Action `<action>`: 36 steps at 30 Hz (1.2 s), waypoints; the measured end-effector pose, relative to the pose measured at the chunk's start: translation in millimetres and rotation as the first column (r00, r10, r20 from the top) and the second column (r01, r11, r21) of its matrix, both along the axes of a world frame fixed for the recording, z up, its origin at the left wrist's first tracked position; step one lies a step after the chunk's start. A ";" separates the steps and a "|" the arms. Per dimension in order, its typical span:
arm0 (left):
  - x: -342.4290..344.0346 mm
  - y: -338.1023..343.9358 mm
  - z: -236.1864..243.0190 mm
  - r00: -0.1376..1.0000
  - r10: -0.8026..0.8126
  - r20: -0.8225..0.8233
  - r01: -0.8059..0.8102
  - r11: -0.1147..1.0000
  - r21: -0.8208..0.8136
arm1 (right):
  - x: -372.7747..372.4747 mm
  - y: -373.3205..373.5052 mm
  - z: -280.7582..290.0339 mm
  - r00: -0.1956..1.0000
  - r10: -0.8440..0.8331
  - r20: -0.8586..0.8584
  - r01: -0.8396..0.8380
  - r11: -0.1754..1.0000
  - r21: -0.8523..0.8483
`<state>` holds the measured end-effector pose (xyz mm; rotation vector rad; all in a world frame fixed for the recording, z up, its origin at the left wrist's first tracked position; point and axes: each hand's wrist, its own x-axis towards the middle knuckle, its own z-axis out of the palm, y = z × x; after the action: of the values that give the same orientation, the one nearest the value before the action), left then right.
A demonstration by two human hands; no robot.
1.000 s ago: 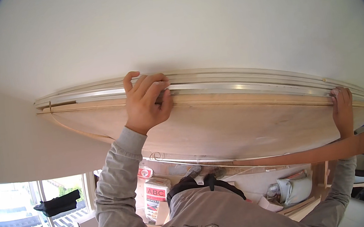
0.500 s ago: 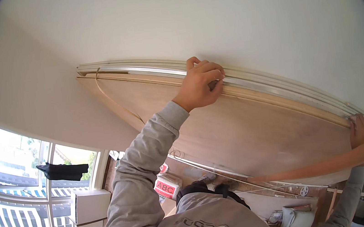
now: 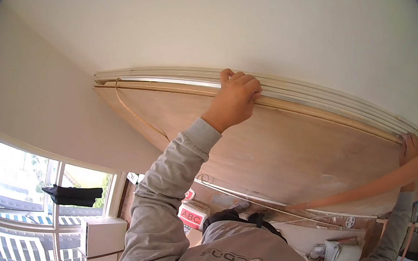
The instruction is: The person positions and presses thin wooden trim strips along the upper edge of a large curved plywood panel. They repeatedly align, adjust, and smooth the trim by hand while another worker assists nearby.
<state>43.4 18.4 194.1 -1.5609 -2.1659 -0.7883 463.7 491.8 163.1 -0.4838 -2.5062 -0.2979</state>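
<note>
A large brown plywood panel (image 3: 285, 147) stands upright before me, close to the pale wall. Pale wooden strips (image 3: 317, 108) run along its top edge. My left hand (image 3: 234, 101) is closed over that edge near the middle, fingers curled over the far side. Farther right, my right hand (image 3: 409, 149) grips the same edge, its lower part behind an orange-brown band (image 3: 370, 191) that curves across the view. Behind the panel lie several long cream mouldings (image 3: 175, 71) against the wall. A shiny metal strip (image 3: 173, 81) shows in the gap between them.
A thin loose strip (image 3: 136, 116) hangs over the panel's left end. Below are a red-and-white bag (image 3: 192, 216), a grey-white sack (image 3: 341, 254) and long strips on the floor. Windows (image 3: 24, 207) with a black cloth (image 3: 73, 196) and a white box (image 3: 105, 235) are at left.
The panel's top edge has come closer to the mouldings, and the gap with the metal strip looks narrower. My left hand has moved slightly right and down, its fingers wrapped more over the edge.
</note>
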 end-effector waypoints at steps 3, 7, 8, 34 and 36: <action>-2.4 0.2 2.8 0.999 -0.014 0.041 0.015 0.999 -0.029 | -5.9 -9.7 2.3 1.000 -0.026 0.000 0.026 1.000 -0.013; -7.5 3.0 11.7 0.994 0.019 0.110 -0.002 0.989 -0.150 | 1.4 -5.2 -2.2 0.999 0.016 -0.051 -0.025 0.983 -0.183; -8.6 4.6 14.0 0.988 0.021 0.156 0.009 0.981 -0.195 | 6.7 1.2 -6.2 0.999 0.009 -0.047 -0.018 0.984 -0.179; -18.9 -7.3 -3.6 0.998 -0.062 -0.004 0.061 0.997 -0.042 | -300.5 -339.6 24.2 0.904 0.370 -0.212 -0.398 0.911 -0.110; -23.4 -27.6 2.0 0.988 -0.065 -0.141 0.078 0.993 0.087 | -300.4 -347.0 28.0 0.921 0.326 -0.214 -0.354 0.929 -0.108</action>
<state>20.0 -9.2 196.1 -1.6044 -1.9577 -0.7666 163.3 144.7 191.0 -0.1150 -2.3749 0.0659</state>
